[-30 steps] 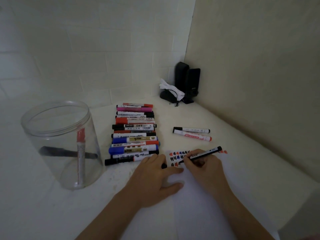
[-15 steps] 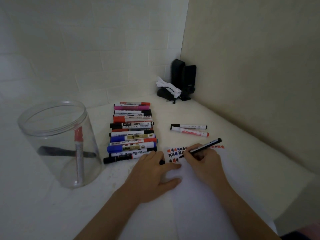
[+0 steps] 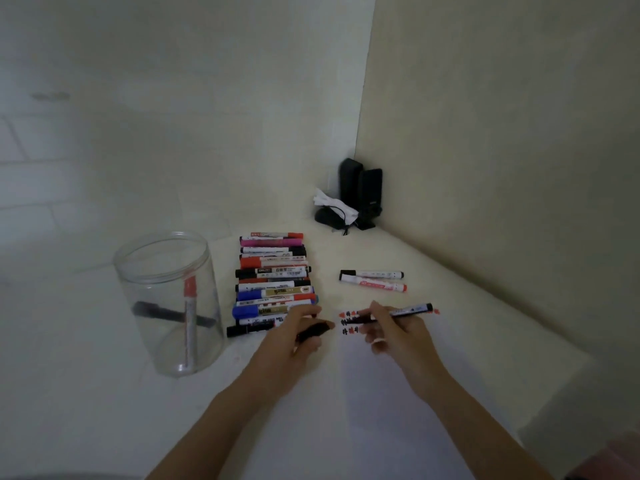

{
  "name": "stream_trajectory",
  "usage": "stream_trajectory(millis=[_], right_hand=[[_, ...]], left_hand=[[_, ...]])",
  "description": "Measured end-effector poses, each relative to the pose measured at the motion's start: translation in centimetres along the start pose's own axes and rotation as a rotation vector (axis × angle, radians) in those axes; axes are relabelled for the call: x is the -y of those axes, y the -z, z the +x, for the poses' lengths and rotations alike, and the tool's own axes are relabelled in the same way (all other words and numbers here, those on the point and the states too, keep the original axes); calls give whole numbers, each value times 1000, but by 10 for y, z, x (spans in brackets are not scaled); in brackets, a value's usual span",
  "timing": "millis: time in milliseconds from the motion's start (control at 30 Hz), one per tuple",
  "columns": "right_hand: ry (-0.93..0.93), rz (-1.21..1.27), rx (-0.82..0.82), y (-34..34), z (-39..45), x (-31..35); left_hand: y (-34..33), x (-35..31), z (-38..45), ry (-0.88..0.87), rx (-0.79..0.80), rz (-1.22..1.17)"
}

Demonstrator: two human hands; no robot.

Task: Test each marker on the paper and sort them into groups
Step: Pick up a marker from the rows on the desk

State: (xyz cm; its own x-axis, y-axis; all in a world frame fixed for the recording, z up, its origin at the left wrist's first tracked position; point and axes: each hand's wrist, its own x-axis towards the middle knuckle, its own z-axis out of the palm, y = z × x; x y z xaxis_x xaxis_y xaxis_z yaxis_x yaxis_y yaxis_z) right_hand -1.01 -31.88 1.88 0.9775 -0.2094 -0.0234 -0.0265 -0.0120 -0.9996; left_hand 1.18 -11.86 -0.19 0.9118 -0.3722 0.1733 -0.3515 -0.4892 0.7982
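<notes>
Gripping a black marker between thumb and curled fingers, the right hand is hovering at about 6 o'clock of the frame's centre, over the top edge of the white paper. The marker is lying nearly level, its rear end pointing toward 3 o'clock and its tip end pointing toward 9 o'clock, hidden among the fingers. Red and black test marks are showing on the paper just at 9 o'clock of that hand.

The left hand is sitting just at 9 o'clock of the marks, fingers curled around a short black cap, which is sticking out toward the right hand; the two hands are near each other but apart.

A row of markers is lying side by side on the tabletop at 12 o'clock of the left hand, the fingertips overlapping the nearest ones; whether they are touching cannot be told. Two more markers are lying together at 12 o'clock of the right hand, well apart from the row. A clear jar is standing upright at 9 o'clock of the row, holding a red marker leaning upright and a black marker lying slanted inside.
</notes>
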Motion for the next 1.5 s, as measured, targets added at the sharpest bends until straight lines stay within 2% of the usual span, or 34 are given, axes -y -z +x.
stream_trajectory(millis=[100,300,433,600,833,1067,1167,1233,1333,1433,1500], right_hand=[[-42,114,52,-10,-24,6],[-37,184,61,-24,-44,19],[-39,159,75,-27,-47,23],[-22,6,96,-33,-51,24],[-79,154,107,-45,-60,23],[-311,418,118,-49,-55,31],[-342,517,84,-41,-51,36],[-340,503,139,-41,-55,39],[-294,401,283,-54,-65,44],[-167,247,385,-77,-74,56],[-79,185,392,-97,-78,67]], left_hand=[[9,-6,-11,48,-79,-85],[18,-14,-29,72,-109,-142],[22,-20,-35,28,-99,-122],[24,-31,-38,-63,-62,-83],[24,-36,-44,-91,-156,-112],[36,-39,-44,-71,-165,-124],[51,-36,-49,-53,-178,-153],[62,-39,-55,-53,-243,-229],[78,-51,-59,-103,-439,-351],[93,-64,-64,-209,-578,-368],[105,-72,-70,-239,-664,-343]])
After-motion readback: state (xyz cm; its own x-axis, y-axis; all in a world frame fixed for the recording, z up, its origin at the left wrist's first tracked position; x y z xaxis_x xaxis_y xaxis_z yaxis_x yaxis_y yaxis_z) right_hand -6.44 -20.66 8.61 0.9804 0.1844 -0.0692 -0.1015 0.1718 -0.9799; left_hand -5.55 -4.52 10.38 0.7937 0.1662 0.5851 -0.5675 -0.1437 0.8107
